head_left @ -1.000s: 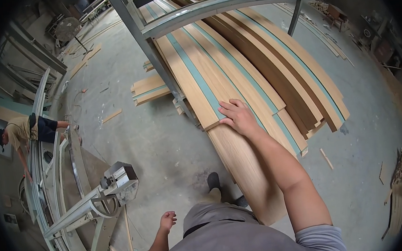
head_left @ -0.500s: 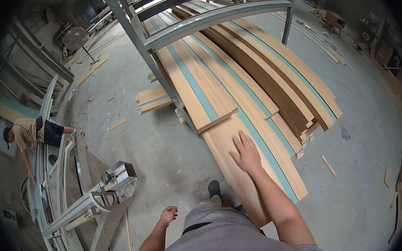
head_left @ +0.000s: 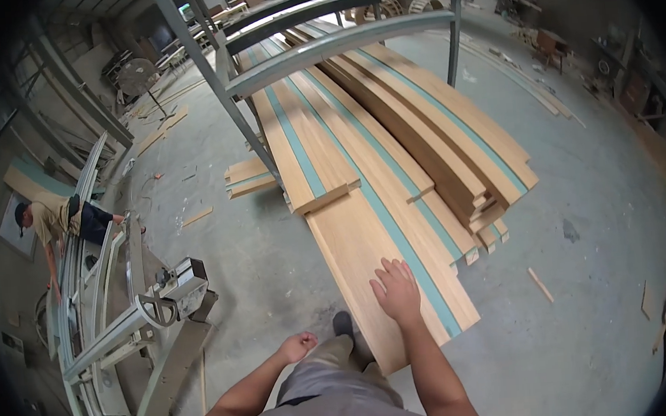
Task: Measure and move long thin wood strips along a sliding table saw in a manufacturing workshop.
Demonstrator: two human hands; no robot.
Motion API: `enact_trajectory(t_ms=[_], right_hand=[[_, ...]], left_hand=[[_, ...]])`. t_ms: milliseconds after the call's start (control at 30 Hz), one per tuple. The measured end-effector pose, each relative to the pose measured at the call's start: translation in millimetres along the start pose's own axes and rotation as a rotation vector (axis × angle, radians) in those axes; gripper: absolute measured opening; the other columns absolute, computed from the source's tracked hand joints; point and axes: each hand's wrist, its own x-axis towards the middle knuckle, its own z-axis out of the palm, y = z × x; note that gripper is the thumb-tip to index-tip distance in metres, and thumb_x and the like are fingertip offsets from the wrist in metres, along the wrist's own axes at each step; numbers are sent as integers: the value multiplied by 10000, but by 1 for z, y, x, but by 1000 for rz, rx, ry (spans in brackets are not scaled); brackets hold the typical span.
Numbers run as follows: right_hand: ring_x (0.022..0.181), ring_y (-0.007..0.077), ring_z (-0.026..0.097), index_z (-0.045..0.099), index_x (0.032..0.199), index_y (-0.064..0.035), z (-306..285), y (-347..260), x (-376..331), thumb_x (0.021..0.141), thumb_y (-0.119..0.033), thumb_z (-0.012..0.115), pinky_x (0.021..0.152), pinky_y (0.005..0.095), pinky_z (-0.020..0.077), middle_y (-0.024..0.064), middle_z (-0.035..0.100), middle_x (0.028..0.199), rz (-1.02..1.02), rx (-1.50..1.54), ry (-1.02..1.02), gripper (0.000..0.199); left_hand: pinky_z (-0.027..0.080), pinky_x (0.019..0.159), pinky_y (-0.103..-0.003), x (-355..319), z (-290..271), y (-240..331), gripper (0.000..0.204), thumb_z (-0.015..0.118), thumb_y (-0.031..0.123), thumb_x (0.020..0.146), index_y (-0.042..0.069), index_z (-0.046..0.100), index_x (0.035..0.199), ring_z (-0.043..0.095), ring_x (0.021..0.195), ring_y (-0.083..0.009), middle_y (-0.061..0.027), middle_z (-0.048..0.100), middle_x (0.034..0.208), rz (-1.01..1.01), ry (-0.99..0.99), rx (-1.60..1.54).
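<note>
My right hand [head_left: 398, 290] lies flat with spread fingers on a long pale wood board [head_left: 360, 253] with a teal stripe, close to the board's near end. Beside my thigh hangs my left hand [head_left: 298, 347], its fingers curled in and nothing visible in them. The board juts toward me from a stack of similar striped boards. A shorter-reaching board [head_left: 305, 155] rests on top of it, its end just beyond my right hand. Several brown-sided boards [head_left: 413, 131] stand on edge in the stack's middle.
A grey metal frame [head_left: 336, 47] spans the stack. At the left stands a long metal machine [head_left: 117, 342] with a projecting arm end [head_left: 179, 286]; a person [head_left: 60, 221] bends over its far part. Wood scraps [head_left: 541, 285] lie on the concrete floor. A fan [head_left: 137, 79] stands farther back.
My right hand has moved nearer to me along the board, still flat on it. My left hand has shifted slightly right, closer to my body. The whole view has shifted a little.
</note>
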Motion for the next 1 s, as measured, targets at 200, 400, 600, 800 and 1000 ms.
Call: enact_trajectory(t_ms=[200,400,600,800,1000], right_hand=[[1212,361,491,665,1070,-39,-9,-3,-6,811,-228,674,1092,446,315,162,569,1269,-72,-10,-68,321],[1188,367,492,660,1047,-39,-4,-20,-11,794,-187,661,1069,445,342,173,571,1252,-87,-77,-72,293],[1155,392,496,627,1038,11,10,-1,-17,783,-109,631,1023,465,368,216,577,1223,-121,-134,-23,282],[1279,368,404,516,1288,26,12,-33,-36,947,-226,455,1092,451,269,213,441,1398,79,-479,-121,428],[1277,359,408,461,1347,-19,25,-50,-52,982,-336,366,1061,452,308,198,403,1434,217,-682,-174,492]], left_hand=[[493,793,-311,-53,26,-20,317,610,348,888,69,660,1031,623,828,-170,-97,685,910,-140,54,-32],[488,758,-310,-115,31,-139,309,598,344,870,54,686,929,619,792,-162,-97,684,828,-302,179,-126],[499,783,-343,-205,76,-196,345,612,383,872,65,673,991,642,840,-219,-116,689,916,-386,557,-445],[491,703,-298,-314,93,-234,261,609,298,907,52,660,978,600,746,-145,-66,657,816,-353,949,-726],[484,706,-293,-503,-74,-139,221,641,181,858,43,657,1029,595,773,-190,-101,649,919,-71,1557,-260]])
